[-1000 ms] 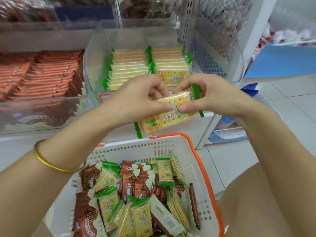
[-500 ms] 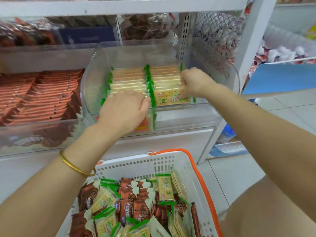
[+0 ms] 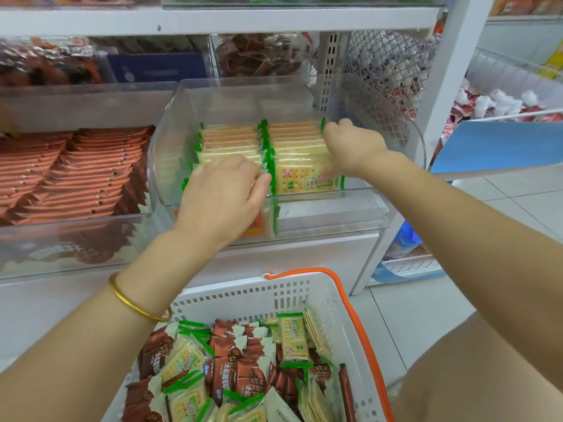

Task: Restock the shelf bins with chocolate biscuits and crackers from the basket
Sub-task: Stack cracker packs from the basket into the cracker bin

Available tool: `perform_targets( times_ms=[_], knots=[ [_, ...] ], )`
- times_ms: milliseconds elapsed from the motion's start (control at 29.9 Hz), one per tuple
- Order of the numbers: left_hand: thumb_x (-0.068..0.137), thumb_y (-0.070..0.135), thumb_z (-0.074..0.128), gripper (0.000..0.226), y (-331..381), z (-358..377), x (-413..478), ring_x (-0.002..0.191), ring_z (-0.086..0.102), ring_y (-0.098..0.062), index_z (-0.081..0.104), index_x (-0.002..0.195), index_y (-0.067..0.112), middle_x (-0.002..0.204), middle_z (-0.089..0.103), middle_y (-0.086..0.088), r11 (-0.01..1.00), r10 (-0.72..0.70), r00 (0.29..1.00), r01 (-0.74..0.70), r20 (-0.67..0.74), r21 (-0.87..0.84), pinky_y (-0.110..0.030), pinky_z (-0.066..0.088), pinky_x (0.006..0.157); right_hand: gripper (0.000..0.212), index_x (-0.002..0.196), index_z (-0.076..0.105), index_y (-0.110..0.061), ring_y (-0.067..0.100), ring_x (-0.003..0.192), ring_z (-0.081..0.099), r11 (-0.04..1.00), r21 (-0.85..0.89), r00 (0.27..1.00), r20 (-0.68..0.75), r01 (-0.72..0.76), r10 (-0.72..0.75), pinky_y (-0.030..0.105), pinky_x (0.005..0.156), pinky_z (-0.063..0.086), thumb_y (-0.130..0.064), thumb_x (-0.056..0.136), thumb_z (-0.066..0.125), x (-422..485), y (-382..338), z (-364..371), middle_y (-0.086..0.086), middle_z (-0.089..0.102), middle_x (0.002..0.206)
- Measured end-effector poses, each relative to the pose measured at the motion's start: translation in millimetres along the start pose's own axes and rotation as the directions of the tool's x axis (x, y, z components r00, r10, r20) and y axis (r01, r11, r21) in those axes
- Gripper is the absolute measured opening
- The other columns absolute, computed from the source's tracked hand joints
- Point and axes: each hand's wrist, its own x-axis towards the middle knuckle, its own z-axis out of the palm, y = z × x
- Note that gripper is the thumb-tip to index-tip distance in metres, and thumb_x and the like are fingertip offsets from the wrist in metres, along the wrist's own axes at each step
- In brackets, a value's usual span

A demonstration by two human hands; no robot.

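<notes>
1. Both hands are inside the clear bin (image 3: 380, 214) on the shelf, one at each of the two rows of crackers standing on edge there.
2. The left hand (image 3: 222, 193) lies over the front of the left row (image 3: 228, 138), fingers curved down and its back to the camera. I cannot tell whether it grips a packet or only presses the row.
3. The right hand (image 3: 353, 147) is against the outer side of the right row (image 3: 295, 138), fingers bent toward the packets (grip hidden too). The row's front packet (image 3: 304, 181) faces the viewer.
4. Each row runs front to back, so a new packet would go in face-forward at the near end.
5. The rest of the stock is in the white basket (image 3: 243, 296), directly below the hands and closer to the body. It holds loose cracker packets (image 3: 294, 339) mixed with brown chocolate biscuit packets (image 3: 225, 376).
6. The left hand sits lower and at the bin's front, so it looks the nearer one for the next reach down.
7. The chocolate biscuit bin (image 3: 76, 172) stands just left of the clear bin.
</notes>
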Motion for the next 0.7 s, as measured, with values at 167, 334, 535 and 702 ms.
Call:
perform_targets(
  times_ms=[167, 334, 535, 702],
  knots=[
    [0.090, 0.021, 0.050, 0.022, 12.6, -4.4, -61.0, 0.091, 0.060, -0.027, 0.068, 0.088, 0.009, 0.099, 0.068, -0.003, 0.958, 0.263, 0.916, -0.285, -0.302, -0.033, -0.037, 0.036, 0.077, 0.031, 0.094, 0.044, -0.019, 0.026, 0.083, 0.052, 0.945, 0.283, 0.930, -0.364, 0.162, -0.050, 0.040, 0.075, 0.046, -0.022, 0.080, 0.072, -80.7, -17.6, -19.4, 0.001, 0.044, 0.098],
    [0.091, 0.022, 0.047, 0.023, -1.9, 47.9, -132.0, 0.089, 0.059, -0.026, 0.067, 0.090, 0.010, 0.098, 0.067, -0.001, 0.949, 0.276, 0.961, -0.268, 0.027, -0.165, -0.037, 0.041, 0.072, 0.021, 0.088, 0.049, -0.019, 0.013, 0.068, 0.050, 0.813, 0.509, 0.945, -0.002, 0.282, -0.327, 0.023, 0.059, 0.044, -0.012, 0.082, 0.067, -132.3, -50.5, 41.8, -0.009, 0.048, 0.077],
    [0.086, 0.027, 0.038, 0.033, -18.6, 90.4, -180.1, 0.084, 0.063, -0.020, 0.069, 0.090, 0.015, 0.091, 0.068, 0.004, 0.968, 0.149, 0.916, -0.059, 0.372, -0.243, -0.035, 0.053, 0.071, 0.034, 0.121, 0.056, -0.007, 0.020, 0.086, 0.055, 0.971, 0.218, 0.669, 0.707, 0.102, -0.229, 0.015, 0.046, 0.043, 0.004, 0.092, 0.044, -114.3, -52.3, 207.6, 0.012, 0.051, 0.129],
    [0.086, 0.028, 0.033, 0.040, -19.5, 101.7, -183.9, 0.086, 0.062, -0.018, 0.070, 0.094, 0.015, 0.093, 0.068, 0.003, 0.955, 0.166, 0.891, -0.039, 0.422, -0.294, -0.034, 0.054, 0.071, 0.031, 0.121, 0.057, -0.008, 0.026, 0.102, 0.060, 0.981, 0.046, 0.586, 0.796, 0.191, -0.151, 0.031, 0.076, 0.049, -0.004, 0.094, 0.042, -130.2, -53.0, 281.9, 0.011, 0.061, 0.120]
  ],
)
